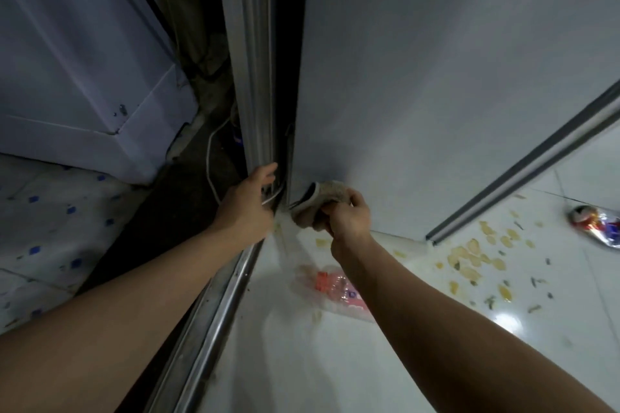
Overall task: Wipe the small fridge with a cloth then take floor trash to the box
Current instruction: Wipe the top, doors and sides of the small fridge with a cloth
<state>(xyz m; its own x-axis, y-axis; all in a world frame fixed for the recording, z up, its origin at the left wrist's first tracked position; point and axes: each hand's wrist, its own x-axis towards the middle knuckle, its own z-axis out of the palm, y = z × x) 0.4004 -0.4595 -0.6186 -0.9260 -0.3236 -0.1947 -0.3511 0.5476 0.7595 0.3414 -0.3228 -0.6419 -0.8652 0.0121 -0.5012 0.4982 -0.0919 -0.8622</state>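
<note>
Right hand [347, 214] grips a crumpled beige cloth [317, 203] against the pale fridge [436, 77]

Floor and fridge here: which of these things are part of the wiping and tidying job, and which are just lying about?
Part of the job:
- cloth, held in the right hand
- white fridge side being wiped
- plastic bottle, crushed can and scattered scraps, floor trash

Just there:
- white cable, near the left hand
- metal door track
- white appliance on the left
</note>
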